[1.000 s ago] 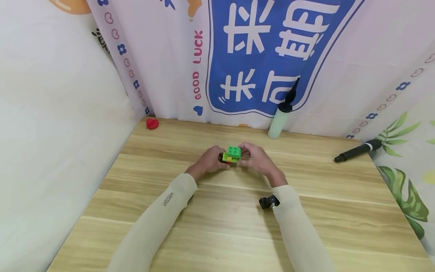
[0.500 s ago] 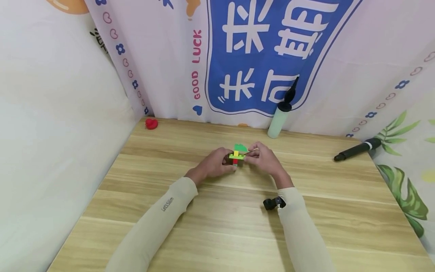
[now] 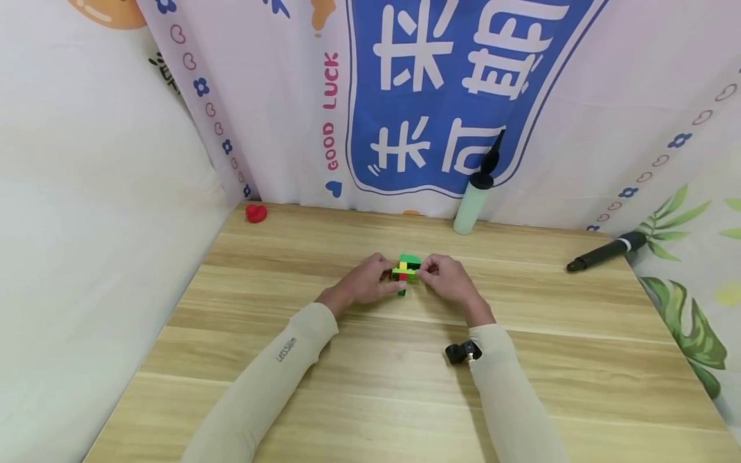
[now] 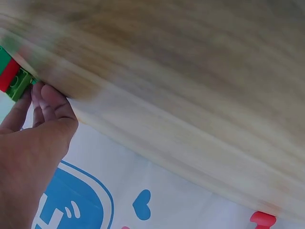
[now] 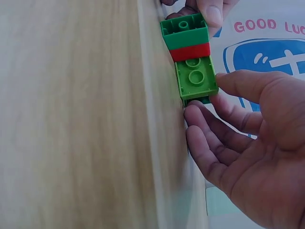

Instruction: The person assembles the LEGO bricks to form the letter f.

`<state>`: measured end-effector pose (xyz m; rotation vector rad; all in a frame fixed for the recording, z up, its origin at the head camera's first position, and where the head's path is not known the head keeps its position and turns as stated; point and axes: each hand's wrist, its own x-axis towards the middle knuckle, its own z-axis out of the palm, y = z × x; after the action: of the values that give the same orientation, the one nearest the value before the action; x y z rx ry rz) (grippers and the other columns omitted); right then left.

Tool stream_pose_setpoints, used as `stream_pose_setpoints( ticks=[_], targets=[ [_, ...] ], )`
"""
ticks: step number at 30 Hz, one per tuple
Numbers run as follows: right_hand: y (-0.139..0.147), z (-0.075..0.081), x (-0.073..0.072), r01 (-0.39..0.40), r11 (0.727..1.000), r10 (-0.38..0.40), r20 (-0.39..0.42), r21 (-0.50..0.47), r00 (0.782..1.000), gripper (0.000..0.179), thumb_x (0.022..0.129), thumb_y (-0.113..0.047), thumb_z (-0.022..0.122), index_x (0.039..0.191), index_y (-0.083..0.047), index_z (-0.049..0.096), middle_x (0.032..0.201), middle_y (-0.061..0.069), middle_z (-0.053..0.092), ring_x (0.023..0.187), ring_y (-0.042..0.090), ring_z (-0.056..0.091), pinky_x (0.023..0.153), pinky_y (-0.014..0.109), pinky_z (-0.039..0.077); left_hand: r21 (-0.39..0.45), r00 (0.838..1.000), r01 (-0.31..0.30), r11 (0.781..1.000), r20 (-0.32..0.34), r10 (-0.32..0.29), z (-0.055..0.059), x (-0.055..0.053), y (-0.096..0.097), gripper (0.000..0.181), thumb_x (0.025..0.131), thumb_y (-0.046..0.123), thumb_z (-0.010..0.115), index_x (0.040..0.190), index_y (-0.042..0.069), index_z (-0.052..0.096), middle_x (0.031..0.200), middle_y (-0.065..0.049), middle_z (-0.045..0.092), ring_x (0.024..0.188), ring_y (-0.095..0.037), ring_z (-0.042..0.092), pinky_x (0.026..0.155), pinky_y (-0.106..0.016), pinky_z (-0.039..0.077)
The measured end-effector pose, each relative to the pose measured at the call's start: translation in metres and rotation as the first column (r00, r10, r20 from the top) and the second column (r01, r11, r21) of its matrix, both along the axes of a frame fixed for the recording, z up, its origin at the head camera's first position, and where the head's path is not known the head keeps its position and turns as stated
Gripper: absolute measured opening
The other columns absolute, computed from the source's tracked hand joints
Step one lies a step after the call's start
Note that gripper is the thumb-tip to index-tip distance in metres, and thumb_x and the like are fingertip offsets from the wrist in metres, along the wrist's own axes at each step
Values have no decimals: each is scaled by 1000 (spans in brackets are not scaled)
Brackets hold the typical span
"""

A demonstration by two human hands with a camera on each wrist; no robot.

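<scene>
In the head view a small stack of toy building bricks [image 3: 403, 272] is held between the two hands above the table. It has green, yellow, red and lime pieces. The left hand [image 3: 368, 279] grips it from the left side. From the other side the right hand [image 3: 448, 278] pinches the lime piece's end. The right wrist view shows the hollow undersides of a green brick [image 5: 186, 33] and a lime brick [image 5: 196, 78], with a red brick [image 5: 190, 52] between them. There, the right thumb touches the lime brick's edge. Only part of the stack shows in the left wrist view.
A red toy piece [image 3: 256, 213] lies at the table's [image 3: 370, 386] back left corner. Toward the back right stands a pale green hand pump [image 3: 473, 206] with a black nozzle. A black cylindrical tool [image 3: 604, 253] lies at the right edge. Printed cloth hangs behind.
The brick stack has been turned and tilted in the hands, showing other sides, and shifted slightly right. The right hand moved right, then drew back in against the lime piece.
</scene>
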<state>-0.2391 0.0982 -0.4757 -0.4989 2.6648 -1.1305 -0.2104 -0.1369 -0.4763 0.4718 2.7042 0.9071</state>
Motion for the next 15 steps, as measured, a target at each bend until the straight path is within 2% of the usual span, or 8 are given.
stream_pose_setpoints(
  ticks=[6,9,12,15],
  targets=[
    [-1,1,0,-6,1000,6,2,8,1000,15,106,-22,69,104,-7,69,103,10,71,92,21,61,85,34,50,6,1000,6,1000,13,-6,1,-2,-1,66,104,45,70,155,4,56,132,-12,57,109,-23,53,96,-38,48],
    [0,1,0,-6,1000,6,11,10,1000,16,106,-23,68,105,-8,70,107,10,72,96,22,63,88,36,51,11,1000,14,1000,18,-14,1,-2,-2,66,105,45,70,155,4,56,130,-12,57,108,-22,53,95,-38,48],
    [3,4,1,9,1000,-9,23,8,1000,16,107,-25,68,110,-9,70,113,11,73,103,24,66,95,40,55,15,1000,7,1000,17,-7,4,-2,-6,67,105,47,68,157,6,54,133,-11,58,111,-22,54,98,-38,50],
    [13,11,4,38,999,-37,13,-6,999,18,107,-24,68,114,-7,70,118,14,73,110,28,69,100,45,57,36,999,-34,999,-9,35,12,-1,-15,66,107,46,66,159,8,51,139,-10,58,120,-23,57,106,-41,53]
  ],
)
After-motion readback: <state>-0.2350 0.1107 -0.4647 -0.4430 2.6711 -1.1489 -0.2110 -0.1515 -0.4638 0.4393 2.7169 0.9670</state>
